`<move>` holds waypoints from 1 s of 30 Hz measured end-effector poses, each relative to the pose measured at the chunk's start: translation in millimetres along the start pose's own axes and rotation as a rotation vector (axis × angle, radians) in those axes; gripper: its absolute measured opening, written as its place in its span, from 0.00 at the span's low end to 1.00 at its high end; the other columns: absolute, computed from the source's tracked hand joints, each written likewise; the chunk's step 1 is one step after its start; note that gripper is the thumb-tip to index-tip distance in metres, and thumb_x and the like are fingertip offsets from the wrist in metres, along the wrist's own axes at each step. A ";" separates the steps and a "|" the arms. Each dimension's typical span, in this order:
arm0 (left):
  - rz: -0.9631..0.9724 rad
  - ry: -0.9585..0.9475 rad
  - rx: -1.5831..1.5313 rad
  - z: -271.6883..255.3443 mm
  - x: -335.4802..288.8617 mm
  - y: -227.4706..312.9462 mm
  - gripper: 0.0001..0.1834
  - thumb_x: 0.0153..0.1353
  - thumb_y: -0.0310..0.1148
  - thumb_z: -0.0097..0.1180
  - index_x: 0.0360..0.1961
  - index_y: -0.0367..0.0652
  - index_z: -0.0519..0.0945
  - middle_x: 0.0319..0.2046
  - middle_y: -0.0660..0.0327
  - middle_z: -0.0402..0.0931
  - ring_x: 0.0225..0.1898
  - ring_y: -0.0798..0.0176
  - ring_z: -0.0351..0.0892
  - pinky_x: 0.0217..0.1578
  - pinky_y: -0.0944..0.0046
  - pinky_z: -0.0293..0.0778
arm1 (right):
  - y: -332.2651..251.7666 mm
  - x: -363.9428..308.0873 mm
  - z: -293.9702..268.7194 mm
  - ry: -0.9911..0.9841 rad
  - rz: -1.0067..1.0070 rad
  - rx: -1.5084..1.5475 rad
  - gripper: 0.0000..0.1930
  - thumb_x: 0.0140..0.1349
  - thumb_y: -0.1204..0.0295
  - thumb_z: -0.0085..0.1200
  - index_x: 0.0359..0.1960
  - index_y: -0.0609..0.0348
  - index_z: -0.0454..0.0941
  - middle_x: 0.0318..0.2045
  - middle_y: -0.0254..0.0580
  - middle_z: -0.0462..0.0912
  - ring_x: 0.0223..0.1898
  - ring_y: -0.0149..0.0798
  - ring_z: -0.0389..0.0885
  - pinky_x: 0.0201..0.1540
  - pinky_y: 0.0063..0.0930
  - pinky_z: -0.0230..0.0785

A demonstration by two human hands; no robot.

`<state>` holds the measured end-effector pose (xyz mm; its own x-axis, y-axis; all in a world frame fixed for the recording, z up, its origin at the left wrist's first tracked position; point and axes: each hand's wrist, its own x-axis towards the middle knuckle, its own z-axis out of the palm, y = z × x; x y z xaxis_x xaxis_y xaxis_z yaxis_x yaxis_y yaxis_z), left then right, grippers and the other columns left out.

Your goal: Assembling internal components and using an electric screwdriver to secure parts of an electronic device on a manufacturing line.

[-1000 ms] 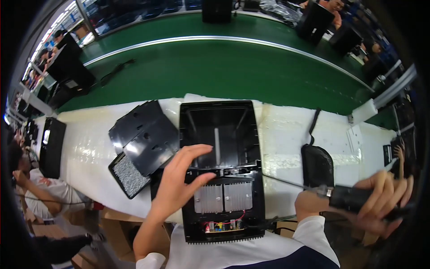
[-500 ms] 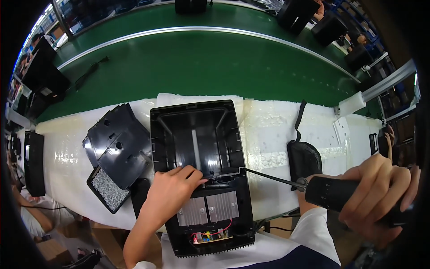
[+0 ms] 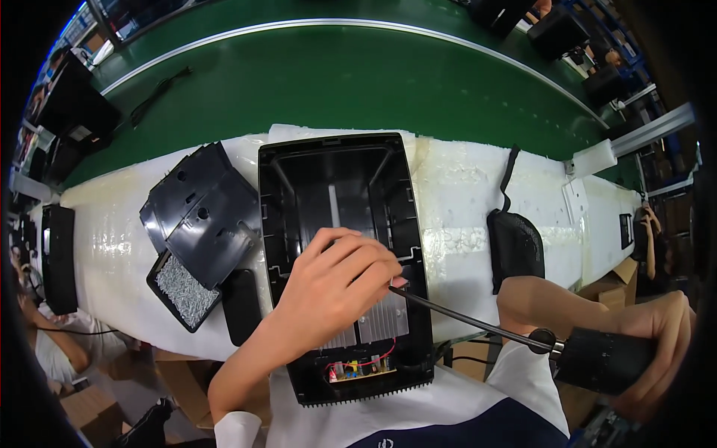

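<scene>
A black plastic housing (image 3: 417, 216) lies open in front of me, with silver finned heat sinks (image 3: 385, 322) and a small circuit board (image 3: 363, 372) with a red wire in its near part. My right hand (image 3: 663, 340) grips a black electric screwdriver (image 3: 603, 361) held sideways at the right. Its long bit (image 3: 467, 319) reaches left to the fingertips of my left hand (image 3: 340, 280), above the housing. The left fingers are pinched together at the bit's tip; a tiny shiny bit shows there, too small to name.
To the left, a black plastic panel (image 3: 198, 213) overlaps a tray of screws (image 3: 185, 295). A black mesh pouch (image 3: 517, 250) with a strap lies right on the white padded bench (image 3: 459, 187). Beyond is a green conveyor belt (image 3: 336, 82). Other people work at both sides.
My left hand has moved right from the housing's middle to the bit's tip. The screwdriver has drawn back right and down, its tip leaving the housing's edge. The whole view has shifted slightly.
</scene>
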<state>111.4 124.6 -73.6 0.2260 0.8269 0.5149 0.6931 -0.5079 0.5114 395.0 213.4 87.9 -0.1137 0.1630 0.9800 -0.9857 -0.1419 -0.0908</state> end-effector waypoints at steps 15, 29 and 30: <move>0.071 -0.062 0.085 -1.3 -6.5 14.2 0.14 0.47 0.31 0.68 0.36 0.44 0.81 0.37 0.68 0.80 0.41 0.65 0.78 0.52 0.54 0.70 | 47.2 6.4 11.5 -0.035 0.132 -0.192 0.10 0.54 0.85 0.53 0.17 0.62 0.79 0.12 0.41 0.78 0.11 0.34 0.78 0.10 0.24 0.74; -0.325 -0.334 0.292 -26.2 -29.4 -13.2 0.08 0.53 0.30 0.64 0.34 0.42 0.80 0.26 0.61 0.78 0.26 0.56 0.80 0.26 0.60 0.74 | 37.2 -39.3 -10.4 0.267 0.379 -1.075 0.29 0.52 0.62 0.68 0.37 0.58 0.55 0.15 0.34 0.74 0.08 0.29 0.73 0.06 0.18 0.69; -0.323 -0.341 0.292 -23.9 -30.2 -16.1 0.07 0.54 0.30 0.64 0.33 0.43 0.80 0.26 0.61 0.77 0.25 0.56 0.80 0.24 0.61 0.74 | 47.5 -38.6 -16.3 0.273 0.381 -1.075 0.29 0.52 0.62 0.68 0.37 0.58 0.55 0.15 0.34 0.74 0.08 0.29 0.73 0.06 0.18 0.69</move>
<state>77.1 102.0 -81.0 0.1458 0.9855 0.0869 0.9141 -0.1678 0.3692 350.5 216.2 42.8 -0.3185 0.5104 0.7988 -0.4651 0.6501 -0.6009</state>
